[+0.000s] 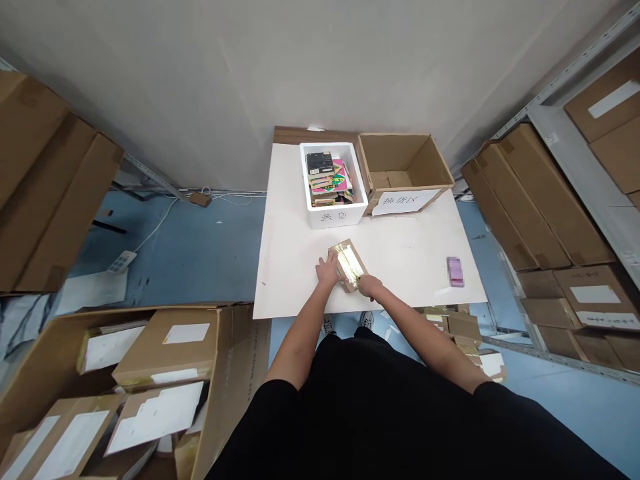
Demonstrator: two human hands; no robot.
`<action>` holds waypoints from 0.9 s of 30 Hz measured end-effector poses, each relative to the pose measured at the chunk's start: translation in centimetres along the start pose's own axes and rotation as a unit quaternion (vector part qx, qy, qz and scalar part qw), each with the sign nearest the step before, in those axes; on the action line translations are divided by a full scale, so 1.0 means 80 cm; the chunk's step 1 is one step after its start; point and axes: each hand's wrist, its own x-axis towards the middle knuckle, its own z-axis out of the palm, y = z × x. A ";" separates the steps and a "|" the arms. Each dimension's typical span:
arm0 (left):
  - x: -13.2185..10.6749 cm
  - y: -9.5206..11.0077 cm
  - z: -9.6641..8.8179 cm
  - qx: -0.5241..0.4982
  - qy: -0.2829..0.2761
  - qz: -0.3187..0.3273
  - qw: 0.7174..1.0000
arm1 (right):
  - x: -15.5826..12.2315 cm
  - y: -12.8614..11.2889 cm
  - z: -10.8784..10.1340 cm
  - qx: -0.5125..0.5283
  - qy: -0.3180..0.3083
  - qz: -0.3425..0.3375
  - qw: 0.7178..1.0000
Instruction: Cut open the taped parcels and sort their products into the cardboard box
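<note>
My left hand [327, 271] and my right hand [371, 287] grip opposite sides of a small cardboard package [348, 265] banded with gold tape. It rests tilted on a white table top [285, 287], close to the table's front edge. A white foam box [334, 217] stands behind my hands, holding several colourful printed packs, with a dark one on top. To its right is an open cardboard box [406, 163] with a paper label [405, 202] bearing handwritten characters on its front. A small pink-purple pack [455, 271] lies to the right of my right hand.
Cardboard parcels with white labels fill an open carton [165, 373] at the lower left. More are stacked on metal shelves [575, 167] to the right. Gold-taped parcels [463, 330] sit beyond the table's front right corner. A cable runs across the blue floor [190, 253].
</note>
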 end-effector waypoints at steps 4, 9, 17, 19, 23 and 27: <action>-0.004 0.010 -0.002 0.033 -0.004 -0.019 0.999 | -0.025 0.050 -0.017 -0.113 -0.061 0.010 0.992; -0.016 0.035 0.013 0.052 0.031 -0.022 0.998 | -0.026 0.092 -0.063 -0.158 0.026 0.008 0.987; -0.057 0.106 0.100 0.045 0.095 -0.096 0.990 | 0.039 0.070 -0.080 -0.065 0.179 0.038 0.981; -0.065 0.110 0.110 0.058 0.098 -0.109 0.988 | 0.055 0.068 -0.086 -0.062 0.179 0.018 0.982; -0.060 0.110 0.097 0.092 0.103 -0.123 0.983 | 0.072 0.078 -0.096 -0.037 0.156 -0.028 0.987; -0.035 0.105 0.063 0.100 0.094 -0.068 0.988 | 0.066 0.112 -0.100 0.112 0.099 -0.064 0.987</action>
